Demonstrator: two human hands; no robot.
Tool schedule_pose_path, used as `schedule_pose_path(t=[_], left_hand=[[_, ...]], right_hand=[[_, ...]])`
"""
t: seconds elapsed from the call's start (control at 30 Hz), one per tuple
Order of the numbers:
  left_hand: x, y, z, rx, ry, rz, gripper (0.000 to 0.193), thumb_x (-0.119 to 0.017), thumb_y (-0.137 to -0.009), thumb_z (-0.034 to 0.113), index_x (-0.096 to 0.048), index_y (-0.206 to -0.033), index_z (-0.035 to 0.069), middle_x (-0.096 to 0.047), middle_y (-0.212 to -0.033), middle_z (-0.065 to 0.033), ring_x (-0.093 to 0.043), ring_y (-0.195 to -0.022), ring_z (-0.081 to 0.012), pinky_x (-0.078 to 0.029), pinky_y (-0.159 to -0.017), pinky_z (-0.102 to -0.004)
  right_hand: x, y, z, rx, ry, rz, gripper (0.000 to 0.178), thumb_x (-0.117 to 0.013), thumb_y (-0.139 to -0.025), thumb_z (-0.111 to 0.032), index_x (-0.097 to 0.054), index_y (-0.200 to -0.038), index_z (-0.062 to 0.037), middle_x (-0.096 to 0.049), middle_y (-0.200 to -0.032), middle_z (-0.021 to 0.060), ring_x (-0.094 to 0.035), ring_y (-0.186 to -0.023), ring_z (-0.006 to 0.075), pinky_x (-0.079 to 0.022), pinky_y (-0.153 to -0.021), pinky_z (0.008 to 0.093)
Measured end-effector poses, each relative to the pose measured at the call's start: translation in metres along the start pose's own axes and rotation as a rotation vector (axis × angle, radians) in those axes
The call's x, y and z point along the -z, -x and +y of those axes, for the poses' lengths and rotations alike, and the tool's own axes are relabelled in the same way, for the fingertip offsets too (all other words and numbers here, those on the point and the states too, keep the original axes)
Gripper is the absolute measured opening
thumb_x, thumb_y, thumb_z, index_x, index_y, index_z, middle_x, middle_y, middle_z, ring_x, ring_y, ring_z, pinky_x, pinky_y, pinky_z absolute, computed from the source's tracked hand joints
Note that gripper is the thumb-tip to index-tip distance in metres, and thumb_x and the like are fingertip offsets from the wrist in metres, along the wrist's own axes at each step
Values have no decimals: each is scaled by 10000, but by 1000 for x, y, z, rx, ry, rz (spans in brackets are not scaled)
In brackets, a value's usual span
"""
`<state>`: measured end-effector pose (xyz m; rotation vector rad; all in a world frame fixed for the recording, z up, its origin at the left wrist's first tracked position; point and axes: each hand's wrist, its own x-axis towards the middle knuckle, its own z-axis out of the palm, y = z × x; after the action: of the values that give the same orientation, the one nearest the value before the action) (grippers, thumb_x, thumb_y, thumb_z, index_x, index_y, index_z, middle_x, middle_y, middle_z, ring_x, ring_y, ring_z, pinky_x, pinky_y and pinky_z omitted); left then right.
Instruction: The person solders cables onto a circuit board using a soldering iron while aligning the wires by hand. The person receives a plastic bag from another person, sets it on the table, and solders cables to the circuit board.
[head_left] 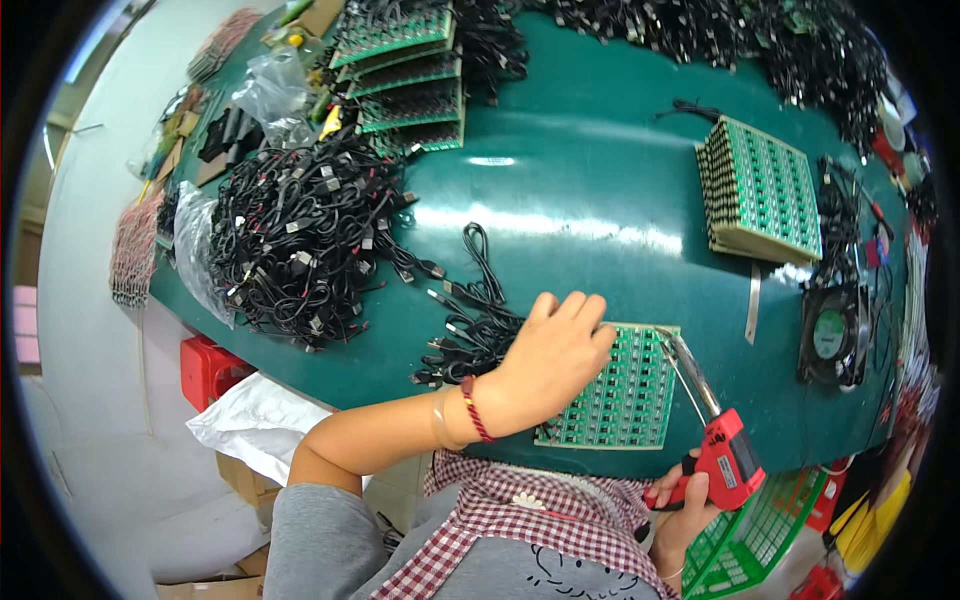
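A green circuit board panel (640,395) with rows of small parts lies near the front edge of the green table. Over its left side hangs my left hand (553,352), fingers curled together; what they pinch, if anything, is hidden. My right hand (688,498) grips the handle of a red soldering gun (728,462). The gun's metal tube slants up and left, with its tip by the panel's upper right corner. A thin wire runs beside the tube, also toward that corner. Just left of the panel, partly behind my left wrist, sits a small bunch of black USB cables (478,325).
A big heap of black cables (300,240) covers the table's left. Panels (410,85) stand at the back left, and a thick panel stack (768,190) at the right. Near the right edge are a black fan (832,335) and a metal strip (753,305). A green crate (745,560) stands below.
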<state>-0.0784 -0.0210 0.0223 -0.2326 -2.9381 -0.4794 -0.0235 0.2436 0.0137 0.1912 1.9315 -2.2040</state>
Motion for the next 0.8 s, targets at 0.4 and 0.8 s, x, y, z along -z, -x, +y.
schedule_pose_path(t=[0.4,0.8], left_hand=[[36,-27,-215,681,-765,272,206,-677,-794,303,-678,-819,98,-636,-888,-59,-571,-919,-231,-434,-757,-397],[77,3,-107,449,866,411,371,-473,-915,24,-493,-1285,3,-639,-733,-65,-437,-472,-39,-353,-450,-180]], right_hand=[[-3,-5,-4,53,-41,106,329,-513,-939,-251,-442,-1126,10,-507,-613,81,-418,-396,109,-426,-399,258],[-6,-4,-13,65,-29,156,327,-498,-947,-253,-434,-1126,13,-497,-596,79,-408,-396,110,-427,-402,254]])
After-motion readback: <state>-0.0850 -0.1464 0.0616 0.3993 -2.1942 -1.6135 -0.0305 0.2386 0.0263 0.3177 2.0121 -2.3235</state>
